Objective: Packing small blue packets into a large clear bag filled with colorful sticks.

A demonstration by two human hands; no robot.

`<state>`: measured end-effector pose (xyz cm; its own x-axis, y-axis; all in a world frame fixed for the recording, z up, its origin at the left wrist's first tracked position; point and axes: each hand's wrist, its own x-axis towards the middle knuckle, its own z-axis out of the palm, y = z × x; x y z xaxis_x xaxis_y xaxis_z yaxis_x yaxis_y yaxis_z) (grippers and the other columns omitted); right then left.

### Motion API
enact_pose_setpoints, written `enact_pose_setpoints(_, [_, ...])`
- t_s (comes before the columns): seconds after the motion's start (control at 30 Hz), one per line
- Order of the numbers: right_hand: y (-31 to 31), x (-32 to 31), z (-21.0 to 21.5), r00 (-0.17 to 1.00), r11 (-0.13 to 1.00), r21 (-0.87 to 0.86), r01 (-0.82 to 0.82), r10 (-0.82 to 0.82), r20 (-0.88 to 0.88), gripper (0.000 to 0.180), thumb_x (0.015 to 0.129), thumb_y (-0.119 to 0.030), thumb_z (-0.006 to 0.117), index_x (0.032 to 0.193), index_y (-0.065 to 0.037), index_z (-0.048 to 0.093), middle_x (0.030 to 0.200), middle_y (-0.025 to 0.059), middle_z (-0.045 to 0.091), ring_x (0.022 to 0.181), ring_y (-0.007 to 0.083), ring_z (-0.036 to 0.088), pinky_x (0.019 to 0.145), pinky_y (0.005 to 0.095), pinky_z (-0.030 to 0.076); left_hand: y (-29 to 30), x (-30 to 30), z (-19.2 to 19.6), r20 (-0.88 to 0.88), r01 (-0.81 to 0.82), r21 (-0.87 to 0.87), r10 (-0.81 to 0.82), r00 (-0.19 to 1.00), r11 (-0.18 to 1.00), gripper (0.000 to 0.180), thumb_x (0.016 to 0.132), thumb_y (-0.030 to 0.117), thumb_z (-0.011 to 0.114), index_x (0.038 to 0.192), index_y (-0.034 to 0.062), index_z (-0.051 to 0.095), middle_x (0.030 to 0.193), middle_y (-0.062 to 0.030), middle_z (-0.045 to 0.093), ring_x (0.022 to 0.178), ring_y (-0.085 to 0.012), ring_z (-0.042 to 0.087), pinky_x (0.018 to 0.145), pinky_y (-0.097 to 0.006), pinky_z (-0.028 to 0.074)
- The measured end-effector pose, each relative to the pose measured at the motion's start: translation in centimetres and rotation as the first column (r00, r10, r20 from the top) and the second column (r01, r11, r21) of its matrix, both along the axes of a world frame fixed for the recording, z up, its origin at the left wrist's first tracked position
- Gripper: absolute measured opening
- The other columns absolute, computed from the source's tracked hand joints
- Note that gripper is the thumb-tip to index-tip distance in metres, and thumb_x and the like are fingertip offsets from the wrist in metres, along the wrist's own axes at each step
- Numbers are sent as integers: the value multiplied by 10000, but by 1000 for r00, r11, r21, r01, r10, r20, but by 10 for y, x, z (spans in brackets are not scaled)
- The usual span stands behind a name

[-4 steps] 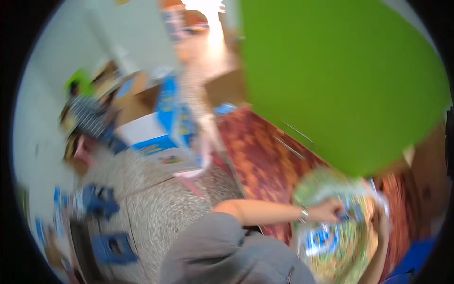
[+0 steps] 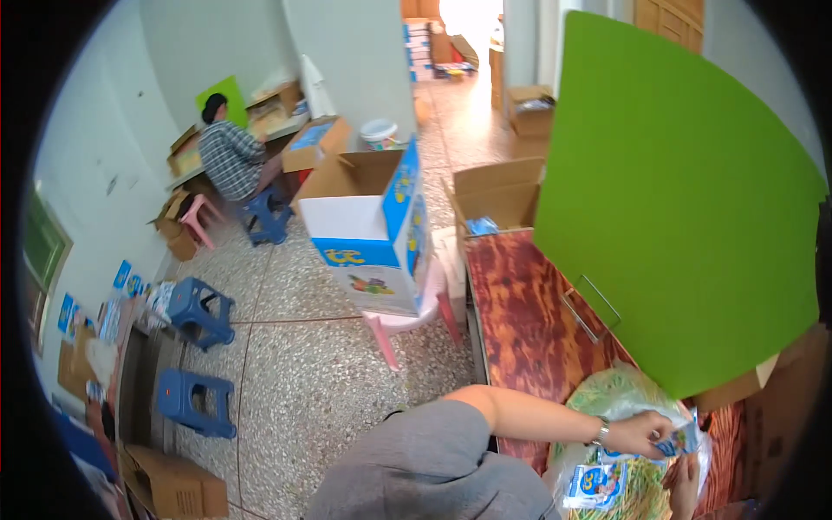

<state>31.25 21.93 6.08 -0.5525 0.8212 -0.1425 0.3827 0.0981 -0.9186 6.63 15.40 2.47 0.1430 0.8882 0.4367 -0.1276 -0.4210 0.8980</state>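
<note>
My left hand (image 2: 646,432), with a metal watch at the wrist, is closed on a small blue packet (image 2: 679,440) above a clear plastic bag (image 2: 607,381). Thin yellow-green strips (image 2: 640,485) fill the bag. Close below the packet is my right hand (image 2: 683,485), its fingers stretched out and nothing plainly in them. A blue and white packet (image 2: 596,485) lies on the strips, to the left of my right hand. Part of another packet shows under my left wrist.
A large green board (image 2: 676,199) stands over the red-brown tabletop (image 2: 520,312). An open blue and white carton (image 2: 364,251) rests on a pink stool (image 2: 394,328). Blue stools (image 2: 198,400) stand at left. Another person (image 2: 230,156) sits at the far-left table.
The view has swung left and become sharper, so the room sits farther right in it. My left hand still holds the blue packet, and my right hand stays beside it.
</note>
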Motion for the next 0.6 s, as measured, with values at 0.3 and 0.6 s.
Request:
enact_pose_setpoints(0.3, [9,23,-61,979,783,-586,-206,162,-127,350,974,-413,535,1025,-75,612,802,3,589,697,130,572,614,292,501,29,49,17,23,-26,24,25,999,999,302,577,188,785,673,26,549,619,-30,541,616,-122,529,611,-289,457])
enact_pose_setpoints(0.6, [-10,-6,-51,969,830,-547,-106,-36,-244,168,933,-276,639,936,-122,573,762,3,546,639,106,482,550,223,389,5,47,22,38,-131,-29,132,991,991,287,607,144,776,700,7,541,639,-55,535,628,-141,540,579,-312,450])
